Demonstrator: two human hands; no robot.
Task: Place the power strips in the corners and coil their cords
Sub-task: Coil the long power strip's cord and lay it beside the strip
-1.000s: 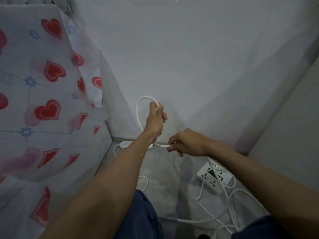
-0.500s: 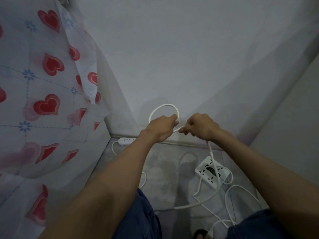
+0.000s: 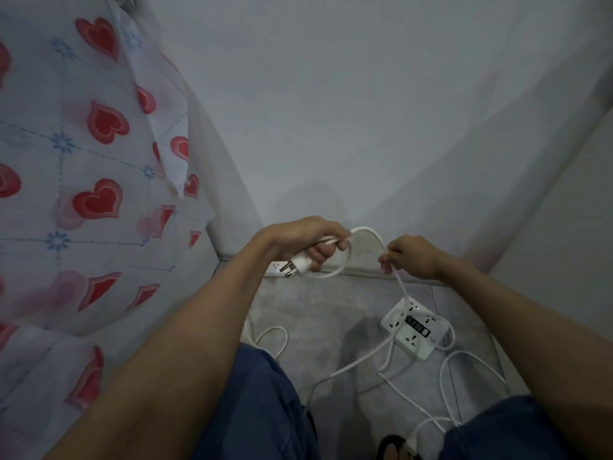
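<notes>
Compared with half a second ago, the left hand (image 3: 306, 242) has turned so that the plug (image 3: 296, 262) now shows below its fingers, prongs pointing down and to the left; before, the plug was hidden. The loop (image 3: 348, 254) of cord, which then stood above the left knuckles, now lies between the two hands, arching from the left fingertips across to the right hand (image 3: 409, 257). The hands, nearly touching earlier, are now a little apart.

The left fingers (image 3: 318, 257) are curled round the plug's body and the cord next to it, a firm grasp with the thumb side toward the right hand. The lower run of the loop passes just under these fingers and curves up on their far side. The right fingers (image 3: 386, 260) are bent in a pinch on the cord (image 3: 403, 287), which drops straight down from them to the floor.

Below the right fingers, well apart from them, the square strip (image 3: 413, 327) lies flat on the floor (image 3: 318, 313) near the right wall, with slack cord trailing round it and toward the person's knees. A second, long strip (image 3: 275, 268) lies against the skirting, just behind and below the left fingers, mostly hidden by the plug and wrist. To the left of the left hand hangs a cloth (image 3: 83, 180) printed with red hearts.
</notes>
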